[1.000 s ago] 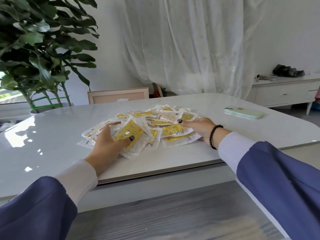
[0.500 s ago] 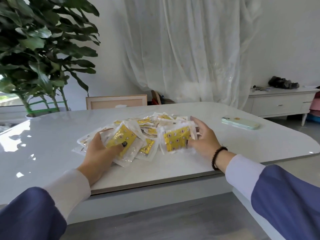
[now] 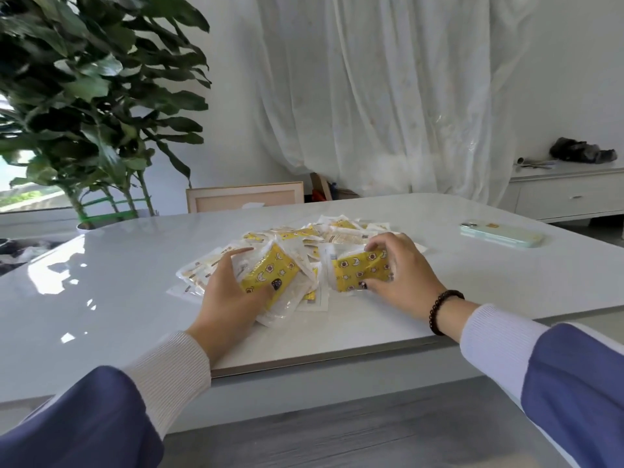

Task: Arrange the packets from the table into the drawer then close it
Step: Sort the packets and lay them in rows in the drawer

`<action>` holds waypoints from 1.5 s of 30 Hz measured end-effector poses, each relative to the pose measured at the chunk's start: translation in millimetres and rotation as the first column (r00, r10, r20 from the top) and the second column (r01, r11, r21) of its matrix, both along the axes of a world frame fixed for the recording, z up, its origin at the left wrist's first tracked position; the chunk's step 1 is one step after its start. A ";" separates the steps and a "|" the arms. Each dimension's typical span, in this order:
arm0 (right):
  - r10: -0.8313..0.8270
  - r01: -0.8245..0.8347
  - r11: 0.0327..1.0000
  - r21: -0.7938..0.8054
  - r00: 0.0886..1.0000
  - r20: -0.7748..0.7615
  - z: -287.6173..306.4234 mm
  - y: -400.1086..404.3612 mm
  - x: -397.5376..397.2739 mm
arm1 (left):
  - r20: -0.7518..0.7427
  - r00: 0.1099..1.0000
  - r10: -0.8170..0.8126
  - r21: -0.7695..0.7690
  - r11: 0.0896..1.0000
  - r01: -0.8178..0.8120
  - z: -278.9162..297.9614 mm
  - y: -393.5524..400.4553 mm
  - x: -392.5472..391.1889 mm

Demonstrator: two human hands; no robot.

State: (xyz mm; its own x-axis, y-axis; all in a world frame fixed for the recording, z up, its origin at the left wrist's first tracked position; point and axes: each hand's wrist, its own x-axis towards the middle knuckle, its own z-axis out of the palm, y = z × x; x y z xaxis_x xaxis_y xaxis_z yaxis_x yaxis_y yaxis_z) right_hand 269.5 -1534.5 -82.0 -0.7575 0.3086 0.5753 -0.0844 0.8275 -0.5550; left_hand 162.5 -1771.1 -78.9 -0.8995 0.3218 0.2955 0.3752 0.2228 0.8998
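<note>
**Both hands on the packet heap**

White and glossy, the tabletop [image 3: 111, 298] fills the middle of the frame, with a sheer curtain [image 3: 388, 96] hanging behind it and a leafy plant [image 3: 87, 106] in the upper left. At centre lies a loose heap of packets [image 3: 304, 236] — clear wrappers with yellow printed contents, overlapping one another. The left hand [image 3: 233, 295] grips a yellow packet [image 3: 270, 276] at the near left of the heap, thumb across its face and fingers curled behind it. The right hand [image 3: 401, 275], with a dark bead bracelet [image 3: 439, 310] on its wrist, clamps a second yellow packet [image 3: 359, 270] just to the right — fingers over its top edge, thumb under its lower edge. The two held packets sit close side by side, tilted up from the pile. A pale green phone [image 3: 501, 234] lies well apart at the right of the tabletop. In the far right background stands a white sideboard [image 3: 567, 197] whose drawer front is flush.
</note>
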 end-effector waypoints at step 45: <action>0.035 -0.047 0.966 -0.252 0.998 -0.052 14.9 9.2 18.0 | -0.089 0.996 -0.027 0.048 0.998 0.031 -6.8 4.1 -12.4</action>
State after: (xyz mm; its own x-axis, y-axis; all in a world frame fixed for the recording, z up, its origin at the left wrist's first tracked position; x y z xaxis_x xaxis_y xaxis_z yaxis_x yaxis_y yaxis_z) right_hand 287.5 -1525.3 -67.2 -0.7466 0.4179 0.5177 -0.1466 0.6557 -0.7407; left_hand 150.1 -1767.0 -85.6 -0.8598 0.3307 0.3891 0.4590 0.1667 0.8726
